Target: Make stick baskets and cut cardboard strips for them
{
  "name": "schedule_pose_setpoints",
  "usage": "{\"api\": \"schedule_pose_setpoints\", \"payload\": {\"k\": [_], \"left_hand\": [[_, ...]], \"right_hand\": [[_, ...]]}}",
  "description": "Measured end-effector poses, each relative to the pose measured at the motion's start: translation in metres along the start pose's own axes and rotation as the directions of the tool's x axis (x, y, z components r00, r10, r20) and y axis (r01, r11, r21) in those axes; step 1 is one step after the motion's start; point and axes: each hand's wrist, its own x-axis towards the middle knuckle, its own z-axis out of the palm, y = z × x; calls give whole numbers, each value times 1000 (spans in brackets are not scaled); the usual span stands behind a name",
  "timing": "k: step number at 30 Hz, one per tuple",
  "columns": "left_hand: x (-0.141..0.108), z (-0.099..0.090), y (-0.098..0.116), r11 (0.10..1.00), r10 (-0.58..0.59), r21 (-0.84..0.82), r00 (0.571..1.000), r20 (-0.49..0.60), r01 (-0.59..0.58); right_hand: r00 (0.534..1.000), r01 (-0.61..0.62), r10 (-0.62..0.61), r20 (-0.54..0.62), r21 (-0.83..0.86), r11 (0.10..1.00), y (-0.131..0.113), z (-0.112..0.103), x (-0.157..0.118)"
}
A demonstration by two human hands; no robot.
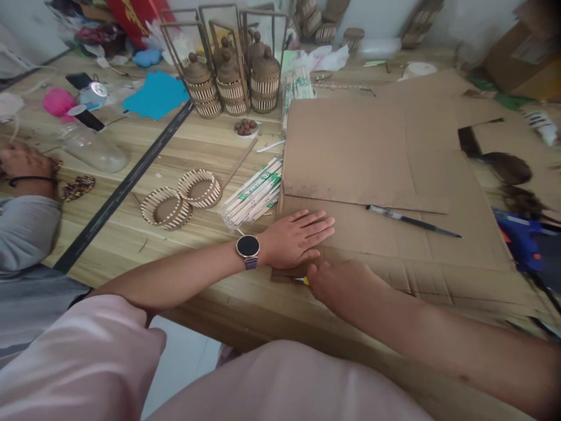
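Note:
My left hand [295, 238] lies flat on the near left part of a large brown cardboard sheet [350, 146], its fingers spread and pointing right. Just below and to its right, my right hand [337, 283] is closed around a yellow-handled tool [305, 281]; only a bit of yellow and a thin tip show, at the cardboard's near left edge. The rest of the tool is hidden by the fingers. A pen [412, 221] rests on the cardboard, to the right of my left hand.
Wrapped chopsticks [254, 193] and two slatted rings [199, 188] lie left of the cardboard. Lidded slatted lanterns [265, 82] stand behind. A glass jar [94, 149] lies at left, near another person's hand [26, 164]. A blue glue gun [521, 234] is at right.

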Motion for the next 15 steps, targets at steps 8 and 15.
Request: {"api": "schedule_pose_setpoints", "payload": {"k": [8, 15], "left_hand": [[1, 0, 0, 1000, 1, -6, 1000, -10, -1], [1, -5, -1, 1000, 3, 8, 999, 39, -3]], "right_hand": [[985, 103, -117, -129, -111, 989, 13, 11, -2], [970, 187, -209, -127, -170, 968, -10, 8, 18]]}}
